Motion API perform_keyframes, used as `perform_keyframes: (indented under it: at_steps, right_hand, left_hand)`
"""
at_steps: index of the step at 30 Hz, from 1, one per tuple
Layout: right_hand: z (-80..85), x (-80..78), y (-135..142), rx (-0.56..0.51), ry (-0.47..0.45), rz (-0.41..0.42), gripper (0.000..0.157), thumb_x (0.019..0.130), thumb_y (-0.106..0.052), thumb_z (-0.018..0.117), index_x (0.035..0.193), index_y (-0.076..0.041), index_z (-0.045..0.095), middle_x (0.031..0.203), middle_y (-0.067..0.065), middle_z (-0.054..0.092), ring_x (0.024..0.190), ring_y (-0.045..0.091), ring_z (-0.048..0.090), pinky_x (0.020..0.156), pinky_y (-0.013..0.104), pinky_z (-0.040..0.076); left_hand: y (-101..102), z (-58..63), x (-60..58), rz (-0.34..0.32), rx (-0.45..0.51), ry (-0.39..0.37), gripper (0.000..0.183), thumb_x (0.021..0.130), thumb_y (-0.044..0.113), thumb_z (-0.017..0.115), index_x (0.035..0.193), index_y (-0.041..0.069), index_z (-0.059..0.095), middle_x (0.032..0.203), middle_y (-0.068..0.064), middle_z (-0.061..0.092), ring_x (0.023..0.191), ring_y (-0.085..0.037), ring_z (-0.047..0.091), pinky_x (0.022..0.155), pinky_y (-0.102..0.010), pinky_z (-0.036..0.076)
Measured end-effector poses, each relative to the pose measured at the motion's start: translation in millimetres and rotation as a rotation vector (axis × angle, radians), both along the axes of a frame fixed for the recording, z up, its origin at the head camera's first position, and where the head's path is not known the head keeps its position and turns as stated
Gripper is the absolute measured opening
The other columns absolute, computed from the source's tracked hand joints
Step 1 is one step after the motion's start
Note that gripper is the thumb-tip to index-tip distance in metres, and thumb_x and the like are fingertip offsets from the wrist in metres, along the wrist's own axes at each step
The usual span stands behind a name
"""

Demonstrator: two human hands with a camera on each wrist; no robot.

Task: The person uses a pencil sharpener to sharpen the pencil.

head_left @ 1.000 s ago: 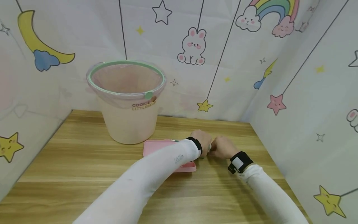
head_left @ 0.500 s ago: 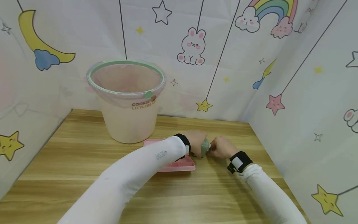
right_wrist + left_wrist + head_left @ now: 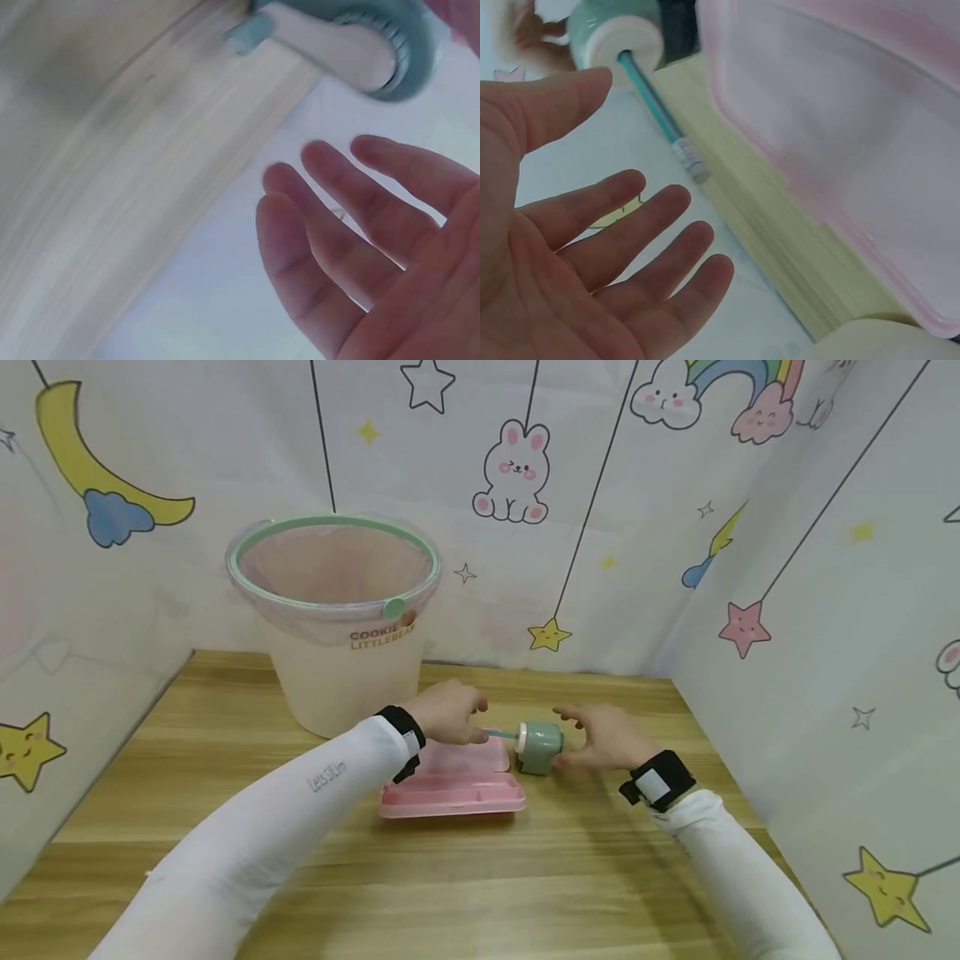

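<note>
A green hand-crank pencil sharpener (image 3: 538, 752) stands on the wooden table, with a teal pencil (image 3: 654, 105) stuck in its pale round front. The pencil's eraser end points left. My left hand (image 3: 448, 713) is beside that end, fingers loosely spread and apart from it in the left wrist view. To the sharpener's right is my right hand (image 3: 609, 738), fingers spread and holding nothing. The right wrist view shows the white crank (image 3: 330, 46) with its teal knob (image 3: 250, 34) close to those fingers. An open pink pencil case (image 3: 453, 795) lies below my left hand.
A large translucent bucket (image 3: 348, 681) with a green rim stands at the back left, behind the pencil case. Printed cloth walls (image 3: 645, 610) close off the back and sides. Bare wooden tabletop (image 3: 480, 893) stretches in front.
My left hand has moved left, away from the sharpener, and its fingers have spread. My right hand has let go of the crank area and opened. The sharpener and pencil have come into view.
</note>
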State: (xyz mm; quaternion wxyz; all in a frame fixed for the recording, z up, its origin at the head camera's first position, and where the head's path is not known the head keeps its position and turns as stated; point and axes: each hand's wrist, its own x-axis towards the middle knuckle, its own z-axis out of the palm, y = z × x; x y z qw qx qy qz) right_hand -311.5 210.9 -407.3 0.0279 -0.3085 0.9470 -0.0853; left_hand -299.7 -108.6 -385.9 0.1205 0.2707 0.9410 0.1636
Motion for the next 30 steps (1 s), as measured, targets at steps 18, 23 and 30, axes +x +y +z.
perform_keyframes:
  at_steps: [18, 23, 30]
  right_hand:
    - [-19.6, 0.7, -51.4, 0.007, 0.087, 0.194, 0.085, 0.089, -0.047, 0.095, 0.155, -0.003, 0.062, 0.139, 0.016, 0.075, 0.114, 0.027, 0.075, 0.089, 0.041, 0.065]
    - [-26.4, 0.5, -52.0, -0.024, 0.108, 0.212, 0.066, 0.095, -0.038, 0.093, 0.146, -0.005, 0.066, 0.131, 0.015, 0.076, 0.108, 0.027, 0.075, 0.09, 0.043, 0.065]
    - [-27.1, 1.9, -53.7, -0.017, 0.105, 0.2, 0.056, 0.097, -0.035, 0.09, 0.14, -0.008, 0.067, 0.125, 0.013, 0.077, 0.105, 0.028, 0.075, 0.09, 0.046, 0.065]
  left_hand:
    - [19.7, -25.5, -5.6, -0.181, -0.082, 0.12, 0.018, 0.105, 0.007, 0.069, 0.118, 0.003, 0.081, 0.109, -0.008, 0.083, 0.097, -0.025, 0.075, 0.096, -0.045, 0.063]
    - [24.1, -30.6, -6.2, -0.199, -0.085, 0.136, 0.017, 0.107, 0.006, 0.067, 0.115, 0.003, 0.081, 0.11, -0.01, 0.082, 0.101, -0.028, 0.077, 0.098, -0.047, 0.063]
    - [29.1, -32.3, -6.6, -0.174, -0.077, 0.126, 0.013, 0.11, 0.012, 0.068, 0.105, 0.007, 0.079, 0.102, -0.007, 0.079, 0.09, -0.021, 0.069, 0.093, -0.045, 0.062]
